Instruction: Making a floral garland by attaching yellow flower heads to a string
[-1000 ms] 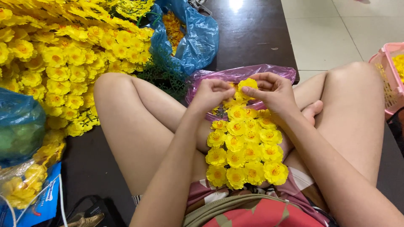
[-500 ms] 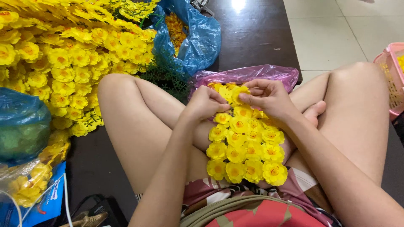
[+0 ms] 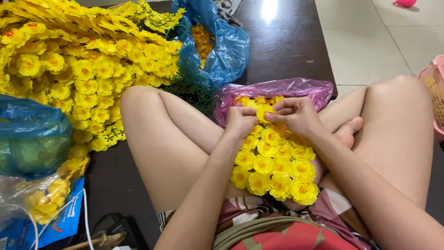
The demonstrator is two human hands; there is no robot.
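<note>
yellow artificial flower head [image 3: 264, 112], small and round with an orange centre, sits pinched between both hands above the person's lap. left hand [image 3: 239, 121] is curled narrow, fingertips closed on the flower's left edge; right hand [image 3: 296, 115] grips its other side with thumb and forefinger. just below lies a cluster of matching yellow flower heads [image 3: 273, 164] resting between the crossed legs. behind the hands a crumpled pink plastic bag [image 3: 286, 88] holds more blooms. heaped yellow flower sprays [image 3: 78, 60] cover the dark floor at left, beside a blue plastic bag [image 3: 226, 46].
</note>
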